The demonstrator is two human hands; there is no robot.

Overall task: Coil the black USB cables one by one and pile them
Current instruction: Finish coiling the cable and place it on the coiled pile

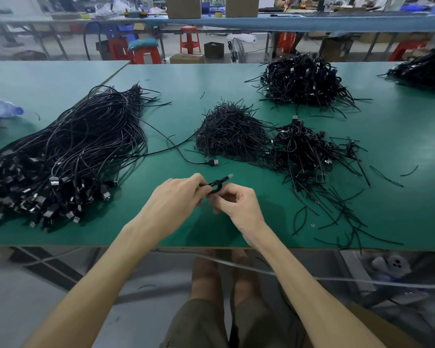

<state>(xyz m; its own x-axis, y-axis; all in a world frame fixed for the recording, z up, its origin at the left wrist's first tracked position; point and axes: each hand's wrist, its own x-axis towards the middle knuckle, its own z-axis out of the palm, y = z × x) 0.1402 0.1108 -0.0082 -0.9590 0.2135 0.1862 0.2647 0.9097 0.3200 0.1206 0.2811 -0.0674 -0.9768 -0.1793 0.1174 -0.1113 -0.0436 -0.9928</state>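
Note:
Over the front middle of the green table (399, 136), my left hand (172, 199) and my right hand (237, 203) both pinch one small coiled black USB cable (215, 185), its plug tip pointing up and right. A large bundle of uncoiled black USB cables (81, 146) lies at the left, plugs toward the front edge. One loose cable with a plug (212, 162) trails from it toward the middle. A pile of coiled cables (304, 149) sits to the right of my hands.
A heap of black twist ties (230, 133) lies in the middle. Further coiled-cable heaps sit at the back (303, 80) and the far right (425, 69). Loose ties are scattered at the front right (337, 209). A plastic bottle (3, 109) lies at the left edge.

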